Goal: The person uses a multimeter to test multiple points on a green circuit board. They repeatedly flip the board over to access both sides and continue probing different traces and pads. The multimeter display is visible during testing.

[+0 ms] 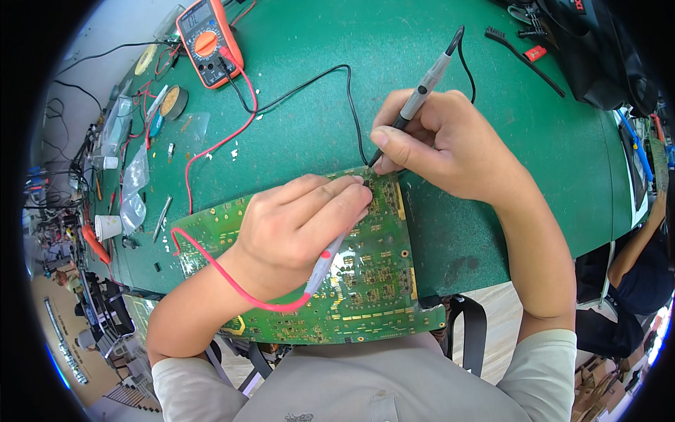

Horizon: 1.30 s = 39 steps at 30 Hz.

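A large green circuit board (pixel 380 281) lies at the near edge of the table, partly over my lap. My left hand (pixel 299 218) rests on it, closed around a red-and-grey multimeter probe (pixel 325 266); its tip is hidden under my fingers. Between the thumb and fingers of my right hand (pixel 436 141) is a black-and-grey probe (pixel 420 91), slanting down to the board's far right corner. Whether its tip touches the board I cannot tell. Red and black leads run from the probes to an orange multimeter (pixel 209 43) at the far left.
The table top (pixel 302 42) is green. A black brush (pixel 524 60) and a black bag (pixel 598 49) lie at the far right. On the left are a round tin (pixel 174 103), clear plastic bags (pixel 135 183), a white cup (pixel 107 227) and tangled wires. Another person's arm (pixel 636 246) shows at the right.
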{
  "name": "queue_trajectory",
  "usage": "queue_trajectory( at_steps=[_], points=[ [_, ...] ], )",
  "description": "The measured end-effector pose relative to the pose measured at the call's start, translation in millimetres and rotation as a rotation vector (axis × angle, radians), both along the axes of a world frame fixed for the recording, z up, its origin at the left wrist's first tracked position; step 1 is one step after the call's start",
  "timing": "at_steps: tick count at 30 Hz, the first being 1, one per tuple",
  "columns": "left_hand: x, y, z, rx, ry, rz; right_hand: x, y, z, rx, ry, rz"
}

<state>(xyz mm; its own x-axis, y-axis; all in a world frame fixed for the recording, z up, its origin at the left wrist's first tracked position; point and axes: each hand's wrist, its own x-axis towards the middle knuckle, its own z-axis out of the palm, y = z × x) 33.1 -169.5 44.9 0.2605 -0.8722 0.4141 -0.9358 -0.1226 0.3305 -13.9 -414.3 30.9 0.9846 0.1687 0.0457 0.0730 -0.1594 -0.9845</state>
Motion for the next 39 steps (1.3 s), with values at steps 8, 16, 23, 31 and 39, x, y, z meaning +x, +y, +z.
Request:
queue_trajectory(
  at_steps=[8, 16, 23, 31, 39],
  points=[
    [3, -7, 27, 0.181, 0.236, 0.053, 0, 4, 12, -0.075, 0.067, -0.027],
    [2, -6, 24, 0.133, 0.244, 0.06, -2, 2, 4, -0.034, -0.004, -0.026],
    [2, -6, 23, 0.13, 0.239, 0.061, -1, 5, 1, -0.038, -0.051, -0.048],
    [-2, -1, 15, 0.06, 0.229, 0.046, -2, 0, 6, -0.07, 0.008, 0.0],
    [-29, 64, 31, -0.054, 0.385, 0.156, -1, 2, 3, -0.038, 0.061, -0.028]
  ],
)
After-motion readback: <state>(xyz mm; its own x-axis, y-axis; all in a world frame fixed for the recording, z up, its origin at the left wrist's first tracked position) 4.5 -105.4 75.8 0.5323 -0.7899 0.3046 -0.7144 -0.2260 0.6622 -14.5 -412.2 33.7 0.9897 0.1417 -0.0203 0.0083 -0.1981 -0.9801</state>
